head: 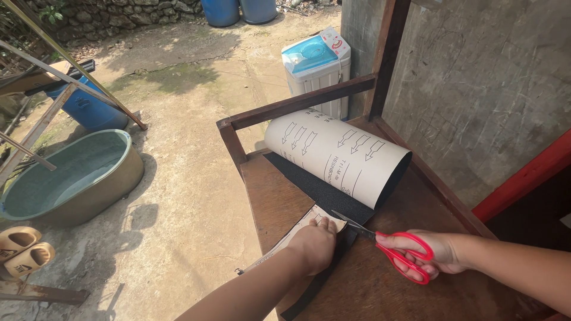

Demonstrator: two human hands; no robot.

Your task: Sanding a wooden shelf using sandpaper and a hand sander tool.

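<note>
Wooden bench [380, 285]: scissors [389, 246] w/ blades aimed left at sandpaper [333, 196].

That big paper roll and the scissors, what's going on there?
A person is cutting sheet off a wide roll, tan on the back with printed arrows and black on the face, that lies on a wooden table. The right hand holds red-handled scissors with the blades open at the unrolled strip. The left hand presses flat on a tan piece at the table's edge. A green tub stands on the ground nearby.
</note>
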